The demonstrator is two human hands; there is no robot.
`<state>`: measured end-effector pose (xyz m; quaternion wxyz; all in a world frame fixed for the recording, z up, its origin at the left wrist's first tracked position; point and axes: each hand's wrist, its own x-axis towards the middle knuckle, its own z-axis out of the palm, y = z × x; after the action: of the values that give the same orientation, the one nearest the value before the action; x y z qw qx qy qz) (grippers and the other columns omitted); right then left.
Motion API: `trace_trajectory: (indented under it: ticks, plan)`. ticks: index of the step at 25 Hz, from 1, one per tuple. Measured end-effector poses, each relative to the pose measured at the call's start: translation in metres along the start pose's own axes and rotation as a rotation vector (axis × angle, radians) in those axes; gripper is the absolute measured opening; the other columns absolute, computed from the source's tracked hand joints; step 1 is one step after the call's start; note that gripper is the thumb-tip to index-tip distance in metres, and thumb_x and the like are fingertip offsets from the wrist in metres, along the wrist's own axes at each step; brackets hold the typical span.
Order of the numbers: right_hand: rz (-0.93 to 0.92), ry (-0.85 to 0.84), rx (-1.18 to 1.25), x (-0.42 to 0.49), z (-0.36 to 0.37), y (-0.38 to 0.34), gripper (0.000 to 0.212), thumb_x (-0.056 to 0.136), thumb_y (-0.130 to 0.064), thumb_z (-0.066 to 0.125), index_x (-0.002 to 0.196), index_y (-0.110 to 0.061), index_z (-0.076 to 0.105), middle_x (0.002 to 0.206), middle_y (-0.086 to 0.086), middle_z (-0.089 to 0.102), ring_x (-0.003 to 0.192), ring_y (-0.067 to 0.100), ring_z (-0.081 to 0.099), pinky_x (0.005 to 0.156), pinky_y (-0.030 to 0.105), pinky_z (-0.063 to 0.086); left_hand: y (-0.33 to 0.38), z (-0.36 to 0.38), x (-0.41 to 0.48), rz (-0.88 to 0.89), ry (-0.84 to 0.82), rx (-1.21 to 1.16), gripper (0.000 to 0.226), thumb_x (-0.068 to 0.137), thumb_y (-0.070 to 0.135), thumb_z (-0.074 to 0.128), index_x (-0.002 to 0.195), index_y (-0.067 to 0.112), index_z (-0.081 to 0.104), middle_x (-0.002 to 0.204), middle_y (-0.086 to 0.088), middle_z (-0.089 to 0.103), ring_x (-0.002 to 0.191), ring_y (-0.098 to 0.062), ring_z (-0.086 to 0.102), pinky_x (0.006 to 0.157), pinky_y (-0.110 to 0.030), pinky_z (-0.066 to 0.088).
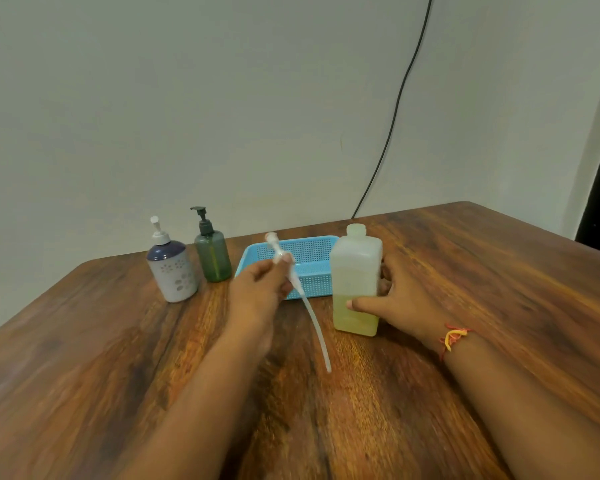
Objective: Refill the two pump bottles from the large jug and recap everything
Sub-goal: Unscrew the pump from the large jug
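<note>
While right grip [406, 299] wraps the open-necked jug [356, 271] upright on the worktop [482, 271], left grip [260, 289] pinches its loose pump [278, 251] by the head, dip tube slanting toward the near edge, with white pump bottle [174, 271] and green pump bottle [213, 258] still capped toward the far-left corner, nearer left grip.

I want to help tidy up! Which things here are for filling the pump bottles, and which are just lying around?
For the job: large jug, pump with long tube, white flowered pump bottle, green pump bottle.

Just lying about: blue basket, black cable.
</note>
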<state>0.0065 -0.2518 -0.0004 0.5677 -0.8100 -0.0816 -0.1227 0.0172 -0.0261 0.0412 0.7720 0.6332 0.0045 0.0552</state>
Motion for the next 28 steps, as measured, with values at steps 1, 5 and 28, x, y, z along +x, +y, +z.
trace_trajectory:
  ticks: [1, 5, 28]
  plan:
    - [0.008, 0.021, -0.009, 0.002, -0.002, 0.002, 0.087, 0.064, -0.031, 0.093, 0.131, -0.047, 0.039, 0.127, -0.013, 0.061, 0.111, 0.008, 0.065, 0.085, 0.028, 0.058, -0.009, 0.006, -0.002, -0.035, -0.023, 0.055, 0.025, 0.09, 0.029, 0.072, 0.104, 0.008, 0.074, 0.099, -0.009, 0.077, 0.09, -0.02, 0.075, 0.079, -0.031, 0.062]
    - [0.017, 0.063, -0.065, 0.003, -0.006, 0.005, 0.104, 0.053, -0.053, 0.089, 0.14, -0.047, 0.033, 0.137, -0.011, 0.055, 0.121, 0.014, 0.059, 0.095, 0.044, 0.057, -0.029, 0.016, -0.005, -0.124, -0.102, 0.192, 0.023, 0.086, 0.033, 0.078, 0.092, 0.011, 0.077, 0.089, -0.011, 0.077, 0.091, -0.029, 0.074, 0.087, -0.052, 0.06]
    - [0.016, 0.086, -0.112, 0.006, -0.011, 0.009, 0.099, 0.07, -0.032, 0.089, 0.147, -0.037, 0.028, 0.129, -0.013, 0.053, 0.119, 0.015, 0.057, 0.093, 0.037, 0.055, -0.054, 0.031, -0.014, 0.129, -0.054, 0.772, 0.029, 0.077, 0.039, 0.084, 0.085, 0.018, 0.067, 0.082, 0.004, 0.072, 0.072, -0.011, 0.07, 0.066, -0.029, 0.059]
